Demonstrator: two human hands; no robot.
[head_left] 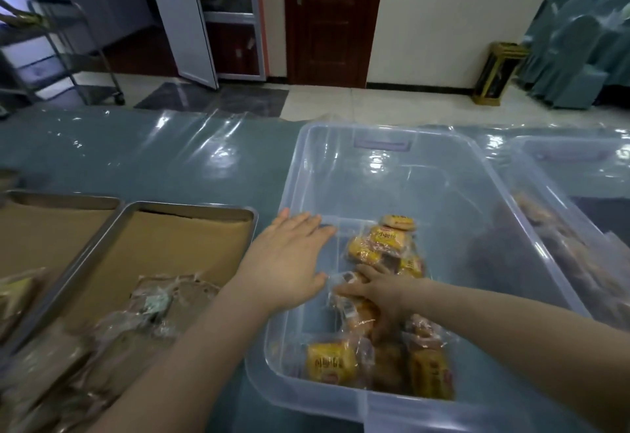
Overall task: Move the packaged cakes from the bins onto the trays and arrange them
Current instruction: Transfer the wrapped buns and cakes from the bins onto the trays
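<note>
- My left hand is open and flat, fingers straight and close together. It hangs over the left rim of the clear bin and holds nothing.
- My right hand is down inside that bin, lying on a wrapped cake near the middle of the bin's floor. My fingers rest across its clear wrapper, but I cannot tell whether they curl round it or only press on it.
- More packaged cakes are in the same bin: a yellow-labelled heap just beyond my right hand, and a near cluster against the wall closest to me, beside and below my right forearm.
- Just beside the bin, on its left, stands a metal tray lined with brown paper.
- At the tray's near end lie the cakes on the tray — blurred, so I cannot count them or say how they are laid.
- A second tray, lined the same way, sits just beside the first, further left.
- A second bin stands to the right of the first. Brownish packets show through its walls, too blurred to make out.
- All of this rests on a table covered in teal cloth under a shiny clear sheet.
- Beyond the table are a dark brown door and, far left, a wheeled metal cart.
</note>
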